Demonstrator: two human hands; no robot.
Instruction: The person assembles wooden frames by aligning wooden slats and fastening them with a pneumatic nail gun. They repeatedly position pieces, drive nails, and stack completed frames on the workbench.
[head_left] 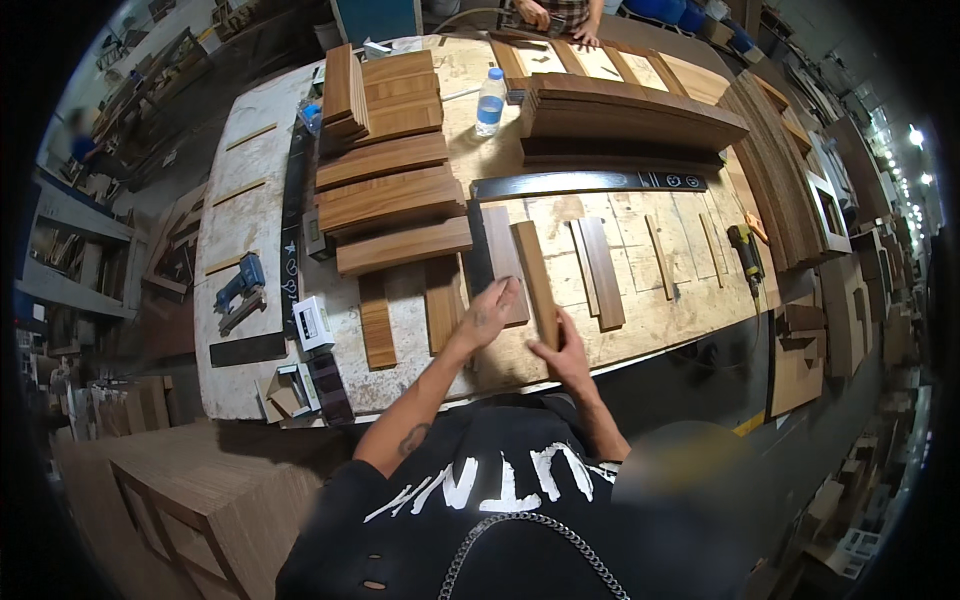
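Note:
A narrow brown wooden slat (537, 285) stands tilted on its edge over the worktable, its near end held by my right hand (565, 352), thumb on one side and fingers on the other. My left hand (490, 316) is just left of the slat, over a flat grey-brown board (505, 262). Its fingers are curled together at the tips; what they pinch, if anything, is too small to make out. Right of the slat lies another grey-brown board (603, 275) with a thin strip along its left side. A black straight bar (480, 245) borders the board under my left hand.
Stacked wooden boards (395, 200) rise at the left, and a long stack (630, 110) stands behind a black rail (590, 183). A water bottle (490, 103), a blue nail gun (240, 290) and a yellow-black power tool (745, 255) are on the table. Another person's hands (585, 33) work opposite.

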